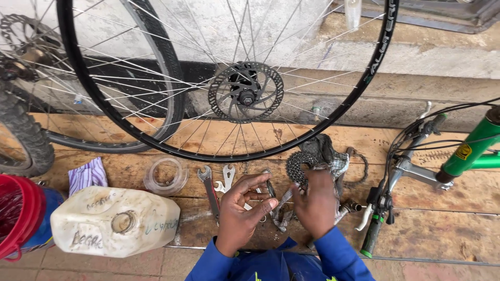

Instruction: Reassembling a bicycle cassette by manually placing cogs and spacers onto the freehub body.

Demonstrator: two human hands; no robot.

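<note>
Both hands hold a dirty grey rag (284, 205) low over the wooden boards (427, 229).
The left hand (245, 208) pinches its crumpled cloth; the right hand (315, 203) grips it, beside a toothed metal cassette (298, 165), flat steel wrenches (211, 184) and a spoked wheel (229, 78).

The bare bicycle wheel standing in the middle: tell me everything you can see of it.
The bare wheel stands upright, leaning toward the grey wall, with no tyre on its black rim. Thin silver spokes run to a dark hub carrying a perforated metal disc rotor. Its lower edge rests on the worn wooden boards, above the spanners. Neither hand touches it.
</note>
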